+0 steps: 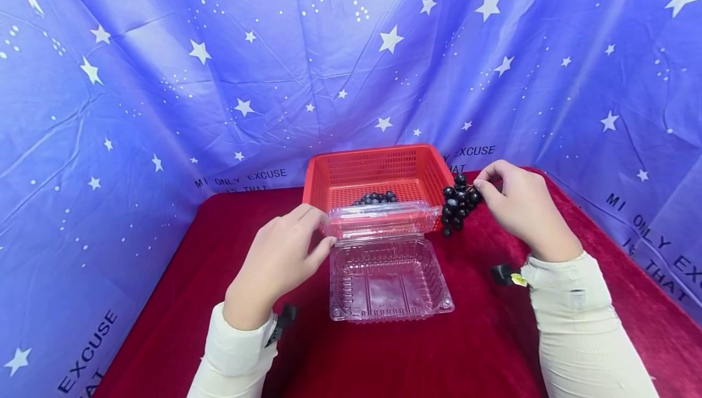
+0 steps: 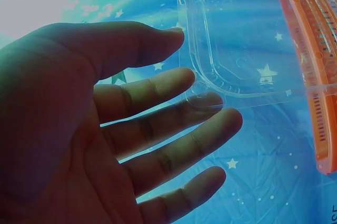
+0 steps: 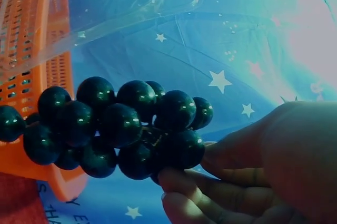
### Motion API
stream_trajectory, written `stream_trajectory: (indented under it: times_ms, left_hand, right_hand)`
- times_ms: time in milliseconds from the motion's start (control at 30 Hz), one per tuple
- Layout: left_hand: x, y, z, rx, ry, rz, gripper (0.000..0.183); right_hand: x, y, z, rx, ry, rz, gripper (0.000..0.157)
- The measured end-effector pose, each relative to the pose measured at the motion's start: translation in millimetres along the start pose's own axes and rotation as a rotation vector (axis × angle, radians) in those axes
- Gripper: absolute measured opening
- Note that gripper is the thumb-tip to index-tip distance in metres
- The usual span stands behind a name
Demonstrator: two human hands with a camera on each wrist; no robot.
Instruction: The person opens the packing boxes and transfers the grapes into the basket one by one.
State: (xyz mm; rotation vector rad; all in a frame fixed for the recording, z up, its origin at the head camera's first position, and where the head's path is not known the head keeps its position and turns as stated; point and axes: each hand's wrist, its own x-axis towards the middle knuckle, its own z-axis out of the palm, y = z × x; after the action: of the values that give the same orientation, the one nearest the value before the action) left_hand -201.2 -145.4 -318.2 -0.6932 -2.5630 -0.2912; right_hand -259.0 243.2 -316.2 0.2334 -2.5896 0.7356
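Note:
My right hand (image 1: pixel 523 206) pinches a bunch of dark grapes (image 1: pixel 458 204) at its stem end, and the bunch hangs beside the red basket's right side. In the right wrist view, the round black grapes (image 3: pixel 121 124) stretch left from the fingertips. A clear plastic clamshell box (image 1: pixel 386 279) sits with its lid (image 1: pixel 384 218) raised at the back, overlapping the basket's front. At the lid's left edge is my left hand (image 1: pixel 280 252). The left wrist view shows its fingers extended, the fingertips at the clear lid corner (image 2: pixel 210 84) and the thumb spread apart from them.
Behind the box stands a red slotted basket (image 1: pixel 312 178). More dark grapes (image 1: pixel 375 197) lie inside it, partly covered by the lid. Dark red cloth (image 1: pixel 263 349) covers the table. A blue star-printed curtain (image 1: pixel 307 69) hangs around its back and sides.

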Motion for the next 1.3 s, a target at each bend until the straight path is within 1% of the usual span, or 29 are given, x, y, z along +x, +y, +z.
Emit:
stream_trajectory:
  times_ms: [167,600,933,1133,1300]
  left_hand:
    - [-0.1,0.0,0.3,0.002,0.007,0.002,0.018]
    - [-0.2,0.0,0.5,0.009,0.0,-0.002,0.019]
    - [-0.1,0.4,0.9,0.006,-0.002,-0.002,0.019]
    - [-0.3,0.7,0.7,0.008,0.005,0.002,0.019]
    - [-0.8,0.7,0.9,0.007,0.004,0.004,0.018]
  right_hand:
    - [1,1,2.6,0.031,0.005,0.045,0.02]
    - [3,1,6.3,0.095,0.062,0.106,0.023]
    - [4,-2,8.6,0.199,0.087,0.17,0.027]
    - [7,-2,15.5,0.277,0.089,0.19,0.028]
    - [8,-2,22.2,0.299,0.099,0.206,0.028]
